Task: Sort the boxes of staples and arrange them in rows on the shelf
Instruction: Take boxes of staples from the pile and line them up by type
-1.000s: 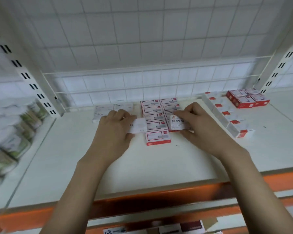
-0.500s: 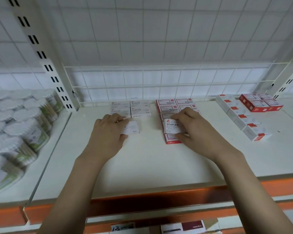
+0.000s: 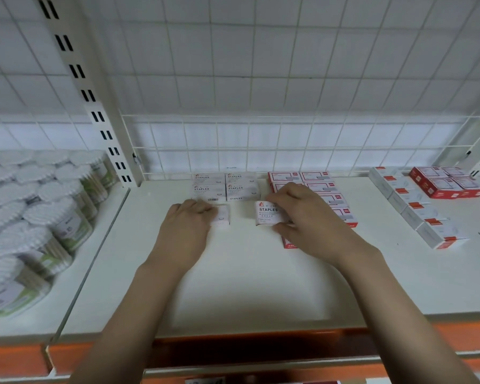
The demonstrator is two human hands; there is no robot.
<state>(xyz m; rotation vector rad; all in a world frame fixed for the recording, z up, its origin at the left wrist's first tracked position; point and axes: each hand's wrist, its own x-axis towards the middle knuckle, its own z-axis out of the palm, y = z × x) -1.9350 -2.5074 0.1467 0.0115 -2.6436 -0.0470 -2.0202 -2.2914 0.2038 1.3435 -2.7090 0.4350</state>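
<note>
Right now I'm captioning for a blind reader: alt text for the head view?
Two hands each hold a white staples box, left hand and right hand, on a white shelf before a four-box white block; red-trimmed boxes lie right.

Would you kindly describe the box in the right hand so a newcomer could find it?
On the white shelf, look in front of the four white boxes by the back grid. The right hand pinches a white box there; unlike the red-edged boxes behind, it reads STAPLES in black.
</note>
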